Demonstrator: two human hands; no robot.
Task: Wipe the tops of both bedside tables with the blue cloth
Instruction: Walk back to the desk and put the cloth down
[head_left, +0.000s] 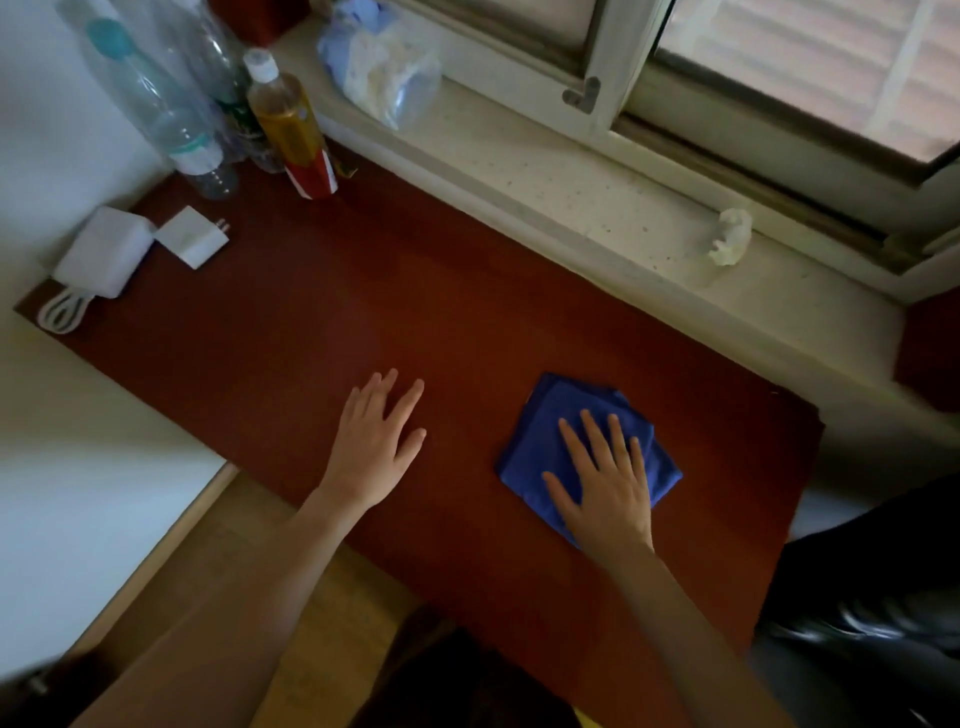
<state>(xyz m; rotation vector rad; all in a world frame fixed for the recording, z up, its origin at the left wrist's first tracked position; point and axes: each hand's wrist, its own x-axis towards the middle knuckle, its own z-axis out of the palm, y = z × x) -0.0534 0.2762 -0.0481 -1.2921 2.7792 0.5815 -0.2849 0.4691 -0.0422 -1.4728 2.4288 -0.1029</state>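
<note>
A reddish-brown bedside table top (363, 291) fills the middle of the view. A folded blue cloth (550, 431) lies on its near right part. My right hand (605, 480) presses flat on the cloth, fingers spread, covering its near half. My left hand (379, 441) rests flat on the bare wood to the left of the cloth, fingers apart, holding nothing. Only this one table top is clearly in view.
At the table's far left corner stand clear plastic bottles (171, 104) and an amber bottle (291, 124). Two white chargers (104, 249) with a coiled cable lie at the left edge. A stone windowsill (571, 171) behind holds a plastic bag (384, 67) and a crumpled tissue (730, 236).
</note>
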